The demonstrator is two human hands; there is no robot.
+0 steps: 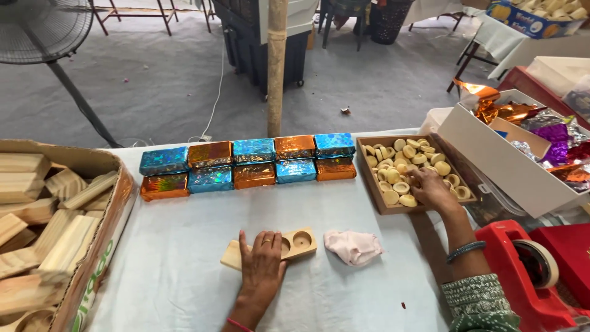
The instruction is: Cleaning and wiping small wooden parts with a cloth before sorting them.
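Left hand [263, 261], lower centre of the frame: laid palm-down with fingers spread flat on a pale wooden block [270, 248], pressing rather than gripping it. The block lies on the white-covered desk [184, 270]; its long axis runs left to right, rising slightly toward the right. Two round hollows show at its right end, while the hand hides its middle.

Right hand [432, 187], right of centre: reaches into a shallow brown tray [372, 190] of small cream-coloured round cups [393, 178], fingers curled down among them; whether it holds one cannot be made out. A bangle and a green patterned sleeve show on this arm.

Between the two hands, just right of the block, lies a crumpled pink cloth [353, 246]. Beyond the block, across the middle of the frame, stand two rows of foil-wrapped blocks [246, 163] in alternating blue and orange, touching side by side.

Left edge: a cardboard box [101, 246] of plain wooden pieces, cut off by the frame. Right edge: a white box [491, 154] holding loose orange, purple and silver foil sheets, partly cut off. Lower right corner: a red tape dispenser [522, 276], also cut off. Upper left: a standing fan [43, 27] on the grey floor, only partly seen. A wooden pole [276, 67] rises behind the desk.
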